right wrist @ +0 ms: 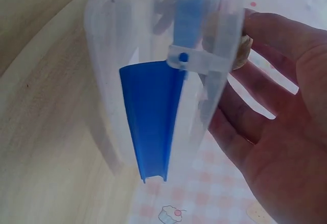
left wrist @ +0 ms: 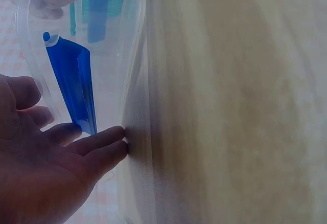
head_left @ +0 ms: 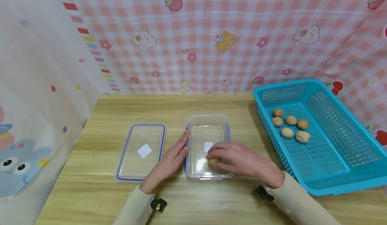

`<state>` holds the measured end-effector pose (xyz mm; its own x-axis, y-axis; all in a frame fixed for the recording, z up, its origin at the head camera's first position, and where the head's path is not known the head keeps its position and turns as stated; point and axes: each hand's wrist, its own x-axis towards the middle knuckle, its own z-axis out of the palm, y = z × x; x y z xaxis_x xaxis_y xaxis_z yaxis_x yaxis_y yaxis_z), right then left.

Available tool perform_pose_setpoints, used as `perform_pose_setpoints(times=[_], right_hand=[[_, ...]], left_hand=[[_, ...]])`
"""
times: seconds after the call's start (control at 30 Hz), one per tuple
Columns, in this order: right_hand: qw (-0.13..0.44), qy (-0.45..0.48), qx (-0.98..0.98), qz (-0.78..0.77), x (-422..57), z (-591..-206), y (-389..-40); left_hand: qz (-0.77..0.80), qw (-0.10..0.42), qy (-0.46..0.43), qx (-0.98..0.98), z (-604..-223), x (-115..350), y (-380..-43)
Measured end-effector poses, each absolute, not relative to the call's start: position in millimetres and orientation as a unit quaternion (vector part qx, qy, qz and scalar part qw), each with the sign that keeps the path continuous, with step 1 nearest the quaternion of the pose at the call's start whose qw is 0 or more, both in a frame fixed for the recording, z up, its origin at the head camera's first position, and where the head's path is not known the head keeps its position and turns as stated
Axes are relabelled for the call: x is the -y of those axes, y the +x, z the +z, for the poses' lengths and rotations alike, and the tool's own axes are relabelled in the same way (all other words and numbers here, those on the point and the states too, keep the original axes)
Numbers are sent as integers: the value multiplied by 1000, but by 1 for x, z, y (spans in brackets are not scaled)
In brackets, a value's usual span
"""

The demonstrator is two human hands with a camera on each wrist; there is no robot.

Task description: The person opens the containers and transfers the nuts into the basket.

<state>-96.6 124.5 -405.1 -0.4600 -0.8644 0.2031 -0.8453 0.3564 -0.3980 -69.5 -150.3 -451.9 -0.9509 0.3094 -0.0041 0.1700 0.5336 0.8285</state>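
Observation:
A clear plastic food container (head_left: 208,120) with blue side latches sits in the middle of the table, its top uncovered. My left hand (head_left: 171,158) lies along its left side with extended fingers touching the wall. In the left wrist view those fingertips (left wrist: 118,133) are by the hanging blue latch (left wrist: 74,88). Reaching over the right wall, my right hand (head_left: 235,158) pinches a walnut (head_left: 213,161) inside the container, low near its front right. The right wrist view shows the walnut (right wrist: 241,54) between thumb and fingers, partly behind the translucent wall.
Left of the container lies its clear lid (head_left: 139,168) with a blue seal and a white label. On the right stands a turquoise basket (head_left: 273,146) holding several walnuts (head_left: 302,137). A pink checked curtain (head_left: 193,33) hangs behind the table.

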Motion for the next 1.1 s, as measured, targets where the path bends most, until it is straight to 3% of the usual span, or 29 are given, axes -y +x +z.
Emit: perform_pose_setpoints(times=[0.57, 0.93, 1.1], right_hand=[[-68, -512, -800, -306, -152, -388, -76], [-144, -482, -809, -304, -170, -356, -68], [-149, -466, -820, -298, -181, -340, -69]], left_hand=[[460, 80, 135, -874, -453, 150, -69], [463, 83, 132, -873, -451, 151, -69], [464, 88, 132, -872, -452, 151, -70]])
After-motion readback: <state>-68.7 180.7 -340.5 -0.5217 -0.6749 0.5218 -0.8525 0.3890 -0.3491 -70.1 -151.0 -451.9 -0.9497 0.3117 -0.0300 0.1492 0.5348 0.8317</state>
